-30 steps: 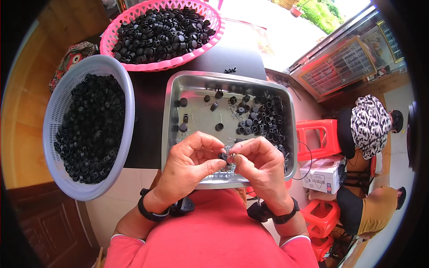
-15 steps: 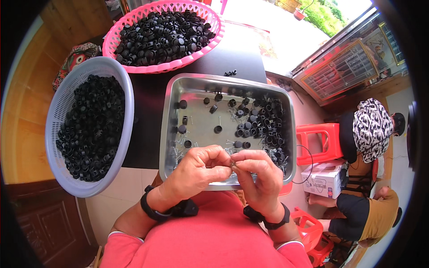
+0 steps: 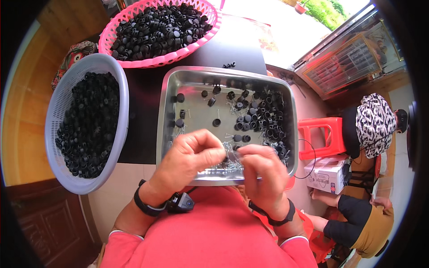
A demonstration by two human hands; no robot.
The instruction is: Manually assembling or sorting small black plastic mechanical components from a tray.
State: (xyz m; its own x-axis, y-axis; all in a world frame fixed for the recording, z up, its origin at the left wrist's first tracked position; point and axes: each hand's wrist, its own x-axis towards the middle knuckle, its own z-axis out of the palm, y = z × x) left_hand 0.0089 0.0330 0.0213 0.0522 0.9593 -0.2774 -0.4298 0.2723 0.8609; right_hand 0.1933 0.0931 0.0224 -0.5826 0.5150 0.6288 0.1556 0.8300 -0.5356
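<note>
Over the near side of a steel tray (image 3: 292, 129), my left hand (image 3: 192, 154) has thumb and forefinger pinched together. My right hand (image 3: 264, 167) is a little apart from it, fingers also in a pinch and slightly blurred. What either fingertip grip holds, if anything, is too small to make out. Beneath and between the hands lies a heap of thin silvery screws (image 3: 230, 166). Small black round caps (image 3: 268, 109) crowd the tray's right side, several showing hollow openings. Other caps, such as one upright ring (image 3: 216, 122), lie scattered at its middle and left.
A lavender basket (image 3: 124, 111) full of black parts stands left of the tray. Behind is a pink basket (image 3: 196, 47) of black caps. A few small black pieces (image 3: 229, 64) lie on the dark table (image 3: 143, 98). Red stools (image 3: 321, 138) and two people are at right.
My hands, which met at the fingertips, have drawn apart; the right has moved right and the left slightly up. The whole view has shifted a little.
</note>
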